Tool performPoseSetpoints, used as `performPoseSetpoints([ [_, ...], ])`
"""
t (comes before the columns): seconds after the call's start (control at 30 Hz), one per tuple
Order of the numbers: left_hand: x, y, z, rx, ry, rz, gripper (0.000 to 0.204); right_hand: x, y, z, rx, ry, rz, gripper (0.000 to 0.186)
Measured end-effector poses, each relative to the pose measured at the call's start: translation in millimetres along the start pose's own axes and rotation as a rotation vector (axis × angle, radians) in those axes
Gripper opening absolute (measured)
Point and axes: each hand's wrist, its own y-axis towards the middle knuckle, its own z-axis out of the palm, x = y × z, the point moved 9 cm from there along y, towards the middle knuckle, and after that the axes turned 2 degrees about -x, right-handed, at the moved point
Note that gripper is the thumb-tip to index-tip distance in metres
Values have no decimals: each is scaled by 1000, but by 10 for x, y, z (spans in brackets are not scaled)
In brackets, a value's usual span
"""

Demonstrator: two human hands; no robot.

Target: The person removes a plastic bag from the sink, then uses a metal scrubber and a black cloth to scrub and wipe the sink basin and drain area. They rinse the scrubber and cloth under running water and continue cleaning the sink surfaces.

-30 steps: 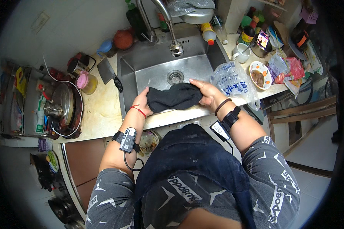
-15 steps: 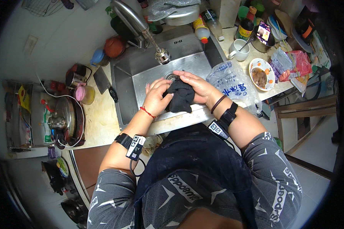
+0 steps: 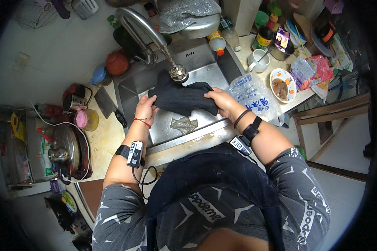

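A black cloth (image 3: pixel 180 98) is spread out between my two hands over the steel sink (image 3: pixel 153 136). My left hand (image 3: pixel 145 108) pinches its left end between thumb and fingers. On the other side my right hand (image 3: pixel 220 101) grips the right end. The cloth's middle lies just below the spout of the tap (image 3: pixel 179 72), and part of it sticks up to the left of the spout. A crumpled grey-brown scrap (image 3: pixel 183 124) lies on the sink bottom, near the front wall; its kind I cannot make out.
Right of the sink lie a clear plastic bag (image 3: pixel 259 98), a white mug (image 3: pixel 259 61) and a bowl of food (image 3: pixel 282 85). A cleaver (image 3: pixel 105 101) rests on the left counter beside a pink-lidded jar (image 3: pixel 87 119). Several bottles stand behind the sink.
The bunched black cloth has been opened out wide and raised toward the tap. My hands have moved apart to its two ends. The grey-brown scrap in the sink has come into sight.
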Motion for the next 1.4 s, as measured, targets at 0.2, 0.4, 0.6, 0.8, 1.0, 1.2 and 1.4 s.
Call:
performPoseSetpoints([
  [0.2,9,608,-459,-423,481,92,45,115,125,220,-18,72,-27,25],
  [0.4,-1348,1023,-65,-283,320,556,71,34,355,410,-74,99,30,22],
  [0.6,-1393,1179,221,-96,142,357,21,137,474,408,-92,76,-30,22],
  [0.8,-1270,1011,196,-113,60,420,18,104,532,562,-25,59,-32,29],
  [1.0,-1102,1138,152,-116,-2,507,24,-7,528,537,-92,-19,39,27],
  [1.2,244,988,281,-95,293,-53,41,-93,590,462,-107,-1,69,25],
  [1.4,1122,350,1356,307,-558,-744,57,-8,586,499,-57,44,-118,23],
])
